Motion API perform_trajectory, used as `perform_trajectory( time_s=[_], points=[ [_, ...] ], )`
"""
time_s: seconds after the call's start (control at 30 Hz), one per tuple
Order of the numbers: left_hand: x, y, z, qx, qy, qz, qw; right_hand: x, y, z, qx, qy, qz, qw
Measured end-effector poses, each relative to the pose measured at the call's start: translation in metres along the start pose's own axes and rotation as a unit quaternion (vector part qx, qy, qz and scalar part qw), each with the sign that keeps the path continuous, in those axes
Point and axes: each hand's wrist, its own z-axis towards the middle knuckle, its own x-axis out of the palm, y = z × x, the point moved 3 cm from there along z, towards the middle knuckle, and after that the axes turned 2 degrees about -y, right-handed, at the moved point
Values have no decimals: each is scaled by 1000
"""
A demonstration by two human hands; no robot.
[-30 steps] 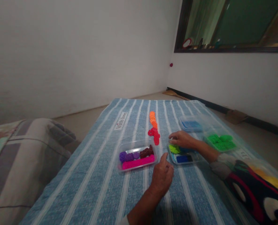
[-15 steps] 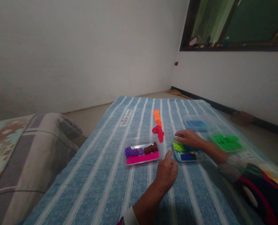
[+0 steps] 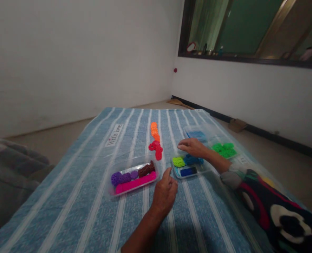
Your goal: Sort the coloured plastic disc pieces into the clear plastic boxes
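My left hand (image 3: 165, 192) is just above the striped cloth, between two clear plastic boxes, its index finger stretched forward and the others partly curled; nothing shows in it. Left of it, a clear box (image 3: 158, 172) contains purple bumpy pieces (image 3: 121, 178), a brown piece (image 3: 146, 169) and a long pink strip (image 3: 135, 183). My right hand (image 3: 193, 147) reaches over the back of the other box (image 3: 183, 177), fingers stretched out to the left. That box has a lime-green piece (image 3: 178, 161) and dark blue pieces (image 3: 188, 171). Ahead lie a red piece (image 3: 157, 149) and an orange strip (image 3: 154, 129).
Behind my right forearm are a box with blue pieces (image 3: 197, 135) and bright green pieces (image 3: 223, 149) in clear plastic. A blue striped cloth (image 3: 92, 196) covers the table. A grey cloth-covered shape (image 3: 11, 168) stands at the left; walls and a window lie beyond.
The view has swung to the right, so everything sits further left in the picture. Relative to the boxes, both hands have stayed nearly in place.
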Motion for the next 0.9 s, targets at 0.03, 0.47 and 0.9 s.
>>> perform_trajectory(
  time_s=[0.03, 0.47, 0.9],
  points=[
    [0, -1, 0, 1, 1, 2, 1000, -2, -2, -2, 1, -4, 2, 1000],
    [0, -1, -1, 6, 0, 13, 1000, -8, -10, -18, 23, -28, -63, 997],
    [1, -1, -2, 15, -4, 5, 1000, -3, 4, -31, -12, -17, -53, 998]
  ],
)
